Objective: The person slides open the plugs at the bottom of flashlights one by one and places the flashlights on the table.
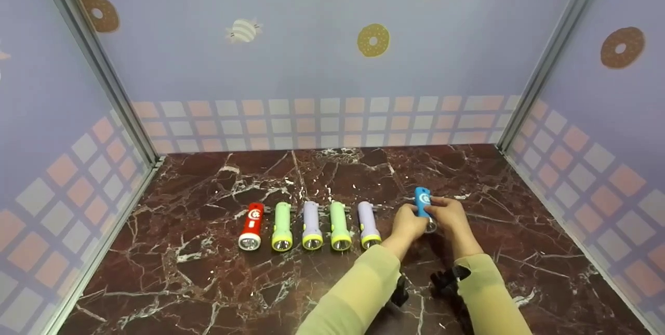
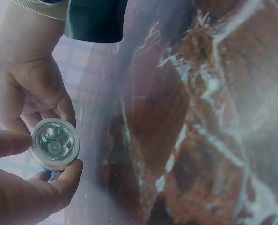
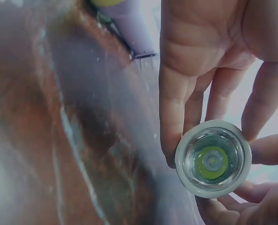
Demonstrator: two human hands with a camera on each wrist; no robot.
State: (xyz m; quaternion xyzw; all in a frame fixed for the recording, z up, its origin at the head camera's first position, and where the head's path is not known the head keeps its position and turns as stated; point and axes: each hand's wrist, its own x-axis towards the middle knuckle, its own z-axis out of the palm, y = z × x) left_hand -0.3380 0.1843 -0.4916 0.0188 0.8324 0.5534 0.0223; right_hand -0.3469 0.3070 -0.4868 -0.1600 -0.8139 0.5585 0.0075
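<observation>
Both hands hold a blue flashlight [image 1: 422, 201] on the right side of the tabletop. My left hand [image 1: 409, 225] grips it from the left, my right hand [image 1: 451, 217] from the right. A white emblem shows on its upper body, and its lamp end points toward me. In the left wrist view, fingers of both hands surround the flashlight's white-rimmed lens [image 2: 55, 144]. Fingers also pinch around the round lens [image 3: 213, 160] in the right wrist view. Whether the flashlight touches the table cannot be told. Nearest to the left hand lies a purple flashlight [image 1: 367, 223].
Leftward from there lie a green flashlight [image 1: 338, 225], another purple flashlight [image 1: 311, 223], another green flashlight [image 1: 282, 225] and a red flashlight [image 1: 253, 225], roughly side by side. The dark red marbled tabletop [image 1: 218, 283] meets patterned walls [image 1: 311, 75] at the back and sides.
</observation>
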